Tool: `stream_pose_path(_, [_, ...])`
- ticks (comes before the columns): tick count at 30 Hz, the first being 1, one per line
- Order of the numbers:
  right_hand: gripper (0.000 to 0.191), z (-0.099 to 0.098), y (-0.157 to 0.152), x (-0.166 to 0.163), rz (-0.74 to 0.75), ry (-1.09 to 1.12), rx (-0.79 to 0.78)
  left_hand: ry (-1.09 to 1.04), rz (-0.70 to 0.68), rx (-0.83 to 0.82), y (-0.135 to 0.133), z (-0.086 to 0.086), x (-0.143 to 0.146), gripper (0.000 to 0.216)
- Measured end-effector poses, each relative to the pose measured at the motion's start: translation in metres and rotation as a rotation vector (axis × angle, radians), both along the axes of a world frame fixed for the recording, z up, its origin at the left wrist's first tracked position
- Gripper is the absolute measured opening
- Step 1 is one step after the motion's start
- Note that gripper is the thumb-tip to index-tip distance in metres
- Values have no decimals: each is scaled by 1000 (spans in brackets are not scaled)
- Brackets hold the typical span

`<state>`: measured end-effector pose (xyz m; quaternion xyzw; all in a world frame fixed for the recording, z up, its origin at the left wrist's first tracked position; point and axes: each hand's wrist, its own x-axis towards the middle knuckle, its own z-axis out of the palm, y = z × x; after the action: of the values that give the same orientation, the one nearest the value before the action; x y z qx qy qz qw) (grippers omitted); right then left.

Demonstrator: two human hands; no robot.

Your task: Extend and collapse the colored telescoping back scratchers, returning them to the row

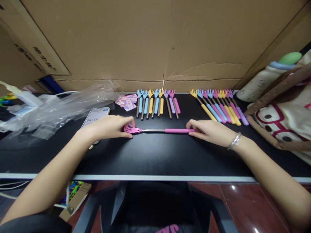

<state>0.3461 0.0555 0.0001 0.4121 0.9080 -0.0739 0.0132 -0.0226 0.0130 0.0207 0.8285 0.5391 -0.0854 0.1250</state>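
Observation:
A pink back scratcher (178, 130) with a thin metal rod lies sideways across the black table in front of me. My left hand (111, 125) pinches its claw-shaped head between thumb and fingers. At the other end, my right hand (210, 132) has thumb and fingers closed on the tip of the pink handle. Behind it stands a row of claw-headed metal rods (152, 108) with loose coloured handles (141, 105) lying beside them. Further right, several back scratchers (216, 108) with handles fitted on their rods lie slanted side by side.
Cardboard (155, 42) walls the back. A phone (96, 115) showing a timer lies partly behind my left hand. Small printed cards (127, 103) and crumpled clear plastic (70, 103) are at left. A bottle (262, 79) and a cloth bag (284, 119) stand at right.

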Motion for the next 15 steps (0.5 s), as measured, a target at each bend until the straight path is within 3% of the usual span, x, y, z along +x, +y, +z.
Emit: stream_pose_path(15, [20, -1, 0, 0, 5, 1, 15, 7, 0, 17, 1, -2, 0, 32])
